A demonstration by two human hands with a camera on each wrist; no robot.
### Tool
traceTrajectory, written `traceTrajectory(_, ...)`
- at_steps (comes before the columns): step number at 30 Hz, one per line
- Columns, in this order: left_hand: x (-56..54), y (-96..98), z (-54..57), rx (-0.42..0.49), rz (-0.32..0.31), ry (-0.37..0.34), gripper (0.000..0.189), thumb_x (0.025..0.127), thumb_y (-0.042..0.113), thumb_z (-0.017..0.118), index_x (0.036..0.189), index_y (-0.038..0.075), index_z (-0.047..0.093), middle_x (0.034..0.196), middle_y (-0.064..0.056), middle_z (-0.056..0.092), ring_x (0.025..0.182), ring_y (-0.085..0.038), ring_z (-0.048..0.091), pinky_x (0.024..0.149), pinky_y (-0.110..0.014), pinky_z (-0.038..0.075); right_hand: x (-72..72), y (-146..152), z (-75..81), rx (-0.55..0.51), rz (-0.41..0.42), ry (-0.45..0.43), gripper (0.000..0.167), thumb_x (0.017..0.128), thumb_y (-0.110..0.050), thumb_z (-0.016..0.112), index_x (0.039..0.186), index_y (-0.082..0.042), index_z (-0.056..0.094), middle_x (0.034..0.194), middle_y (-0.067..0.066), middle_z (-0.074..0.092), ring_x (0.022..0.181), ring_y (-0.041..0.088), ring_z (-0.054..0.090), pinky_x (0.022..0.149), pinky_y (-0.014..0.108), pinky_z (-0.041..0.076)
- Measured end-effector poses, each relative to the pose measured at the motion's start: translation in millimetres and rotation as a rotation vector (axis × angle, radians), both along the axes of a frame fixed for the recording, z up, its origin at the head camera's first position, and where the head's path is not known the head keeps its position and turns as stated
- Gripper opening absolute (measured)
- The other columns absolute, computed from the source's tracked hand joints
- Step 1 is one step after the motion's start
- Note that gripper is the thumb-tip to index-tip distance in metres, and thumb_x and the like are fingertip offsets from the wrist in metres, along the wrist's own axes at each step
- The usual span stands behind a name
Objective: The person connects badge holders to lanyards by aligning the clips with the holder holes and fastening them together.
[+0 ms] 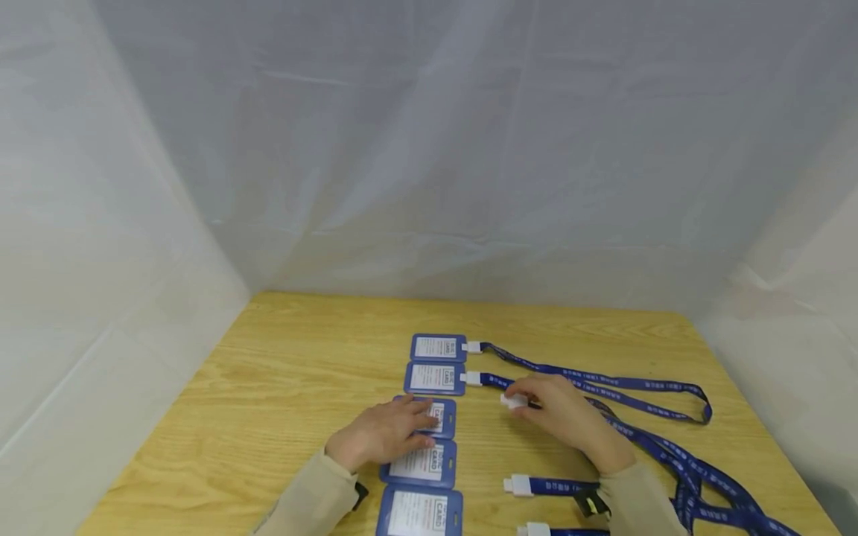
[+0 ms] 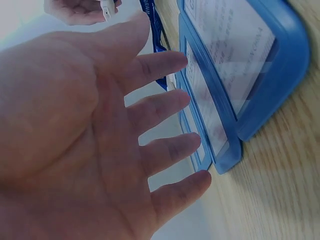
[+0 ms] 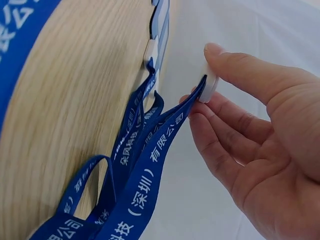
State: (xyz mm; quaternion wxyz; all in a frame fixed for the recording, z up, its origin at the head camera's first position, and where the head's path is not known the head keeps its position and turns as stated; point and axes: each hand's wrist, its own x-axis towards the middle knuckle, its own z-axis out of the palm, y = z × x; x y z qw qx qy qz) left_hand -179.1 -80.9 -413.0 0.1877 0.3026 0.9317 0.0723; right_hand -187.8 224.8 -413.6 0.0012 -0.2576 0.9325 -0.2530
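Blue plastic card holders lie in a column on the wooden table (image 1: 281,387), beneath the left hand (image 1: 383,432) and to both sides of it. Its fingers are straight and spread, reaching over the third holder (image 1: 442,420) and the edge of the fourth holder (image 1: 418,467); it grasps nothing, and I cannot tell whether every fingertip touches. Nearer the person than that hand lies the fifth holder (image 1: 418,514).

Beyond the left hand are the first holder (image 1: 436,348) and the second holder (image 1: 434,379), each joined at its right end to a white clip and a blue strap. The strap (image 1: 623,382) of the farthest one stretches away past the right hand.

Thumb and fingers of the right hand (image 1: 559,413) pinch a loose clip (image 1: 515,401), just to the right of the third holder and apart from it. From this clip a lettered ribbon (image 3: 145,192) hangs down, seen in the right wrist view.

Nearer the person than the right hand, two more clips, the upper clip (image 1: 519,485) and the lower clip (image 1: 534,529), lie with their straps. Tangled straps (image 1: 697,476) spread to the right of that hand. Both wrists wear beige sleeves (image 1: 308,499).
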Motion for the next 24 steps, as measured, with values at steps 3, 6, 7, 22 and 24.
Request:
traceTrajectory(3,0.7,0.7,0.1,-0.014,-0.006,-0.015,0.047,0.102,0.047,0.054,0.143,0.025,0.058,0.161,-0.005,0.041,0.150,-0.037,0.032,0.118,-0.059,0.034,-1.8,-3.3,-1.8,0.003,0.011,-0.005,0.019,0.089,-0.012,0.077,0.108,-0.016,0.075,0.104,-0.001,0.074,0.091,0.014,0.068,0.075,0.029,0.058)
traceTrajectory(6,0.8,1.7,0.7,-0.027,-0.005,-0.032,0.049,0.100,0.048,0.056,0.144,0.027,0.057,0.161,-0.004,0.040,0.151,-0.037,0.031,0.119,-0.058,0.033,-2.6,-6.9,-3.0,0.002,0.018,-0.025,0.019,0.089,-0.012,0.078,0.107,-0.016,0.075,0.103,-0.002,0.073,0.090,0.013,0.067,0.075,0.029,0.057)
traceTrajectory(7,0.8,1.9,0.5,-0.030,-0.005,-0.036,0.049,0.100,0.048,0.056,0.145,0.028,0.057,0.161,-0.004,0.040,0.151,-0.036,0.031,0.119,-0.057,0.033,-3.1,-8.1,-3.8,0.006,0.018,-0.030,0.019,0.089,-0.012,0.078,0.107,-0.017,0.075,0.103,-0.002,0.073,0.091,0.012,0.067,0.076,0.029,0.057)
traceTrajectory(22,4.1,9.8,-5.3,-0.049,-0.012,-0.018,0.055,0.099,0.055,0.053,0.151,0.036,0.047,0.165,0.000,0.033,0.152,-0.037,0.028,0.113,-0.060,0.040,-5.3,-20.8,-19.0,0.031,0.041,-0.056,0.016,0.090,-0.015,0.078,0.105,-0.017,0.075,0.100,-0.004,0.073,0.088,0.010,0.066,0.077,0.029,0.058)
traceTrajectory(24,4.2,10.5,-6.1,-0.048,-0.011,-0.018,0.055,0.099,0.055,0.052,0.151,0.037,0.047,0.165,0.000,0.033,0.152,-0.037,0.028,0.112,-0.061,0.041,-5.7,-21.9,-19.4,0.031,0.041,-0.064,0.016,0.090,-0.015,0.077,0.105,-0.017,0.075,0.099,-0.005,0.073,0.088,0.009,0.065,0.077,0.029,0.057)
